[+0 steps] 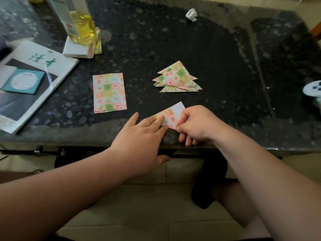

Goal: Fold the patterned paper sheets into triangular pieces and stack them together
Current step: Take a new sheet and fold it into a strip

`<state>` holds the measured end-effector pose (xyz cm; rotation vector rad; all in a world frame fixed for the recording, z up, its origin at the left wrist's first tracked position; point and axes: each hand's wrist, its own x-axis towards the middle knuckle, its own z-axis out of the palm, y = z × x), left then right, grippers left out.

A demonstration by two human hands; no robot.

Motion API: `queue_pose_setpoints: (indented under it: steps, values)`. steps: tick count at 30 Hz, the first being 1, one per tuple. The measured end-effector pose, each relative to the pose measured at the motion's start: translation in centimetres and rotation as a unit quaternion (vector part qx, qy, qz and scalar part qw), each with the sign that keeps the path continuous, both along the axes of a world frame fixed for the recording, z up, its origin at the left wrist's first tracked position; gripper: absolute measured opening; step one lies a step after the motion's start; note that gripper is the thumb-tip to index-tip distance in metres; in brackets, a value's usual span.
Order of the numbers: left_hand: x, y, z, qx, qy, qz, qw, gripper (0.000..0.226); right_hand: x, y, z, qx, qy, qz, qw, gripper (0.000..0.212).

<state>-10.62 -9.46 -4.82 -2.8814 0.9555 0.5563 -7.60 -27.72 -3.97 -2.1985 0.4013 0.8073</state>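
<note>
A person's view down at a dark speckled table (225, 66), both bare forearms reaching in from below. Close to the near edge lies a patterned sheet (171, 118), partly folded, its pastel checks up and a white corner of its back showing at the far right. It sits between the two hands and under their fingertips. The left hand (139, 136) lies palm down with straight fingers (157, 121), the tips of two or three pressing the sheet's left part flat; one finger is splayed to the left, off the paper, and the thumb hangs past the table edge. The right hand (196, 124) pinches the sheet's near right edge between thumb and forefinger, its other fingers curled under at the table's rim. Both hands cover much of the sheet, so its fold lines cannot be made out. Beyond the hands, a pile of folded triangles (177, 79) in the same paper lies fanned, points away from the viewer. To the left of it, well apart, is a stack (109, 93) of flat unfolded sheets. Farther left lies a magazine (40, 66), cut off by the frame, and behind it stands a bottle (81, 25) of yellow liquid, its top out of view. A crumpled paper ball (191, 14) lies at the far side.
</note>
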Motion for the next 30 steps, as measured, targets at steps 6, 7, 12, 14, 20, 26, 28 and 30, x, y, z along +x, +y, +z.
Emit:
queue_pose_setpoints:
  steps: [6,7,12,14,20,26,28,30]
  values:
    - [0.3,0.2,0.5,-0.008,-0.001,-0.004,1.000,0.086,-0.3,-3.9,0.3,-0.025,0.051,-0.017,0.998,0.017]
    - [0.3,0.2,0.6,-0.008,0.001,-0.004,1.000,0.085,-0.3,-4.7,0.5,-0.037,0.066,-0.017,0.997,0.017]
    - [1.0,0.0,1.0,-0.023,0.006,0.002,1.000,0.065,-0.2,-5.3,1.8,-0.035,0.061,0.004,0.998,0.013]
    - [1.8,-0.4,1.1,-0.041,0.003,0.007,0.999,0.051,-0.2,-3.0,1.7,0.027,0.025,0.009,0.999,0.014]
    - [4.5,-2.1,1.5,-0.188,0.080,0.211,0.956,0.016,0.2,0.3,0.0,0.054,0.032,-0.017,0.998,0.011]
    - [7.1,-3.6,1.9,-0.149,0.323,0.318,0.879,0.029,0.3,0.3,0.0,0.062,0.051,-0.032,0.996,0.009]
    - [7.6,-3.6,1.7,-0.147,0.342,0.333,0.866,0.025,0.4,0.4,-0.1,0.060,0.054,-0.032,0.996,0.007]
    - [7.9,-3.6,1.7,-0.142,0.356,0.347,0.856,0.020,0.3,0.4,-0.2,0.061,0.051,-0.032,0.996,0.007]
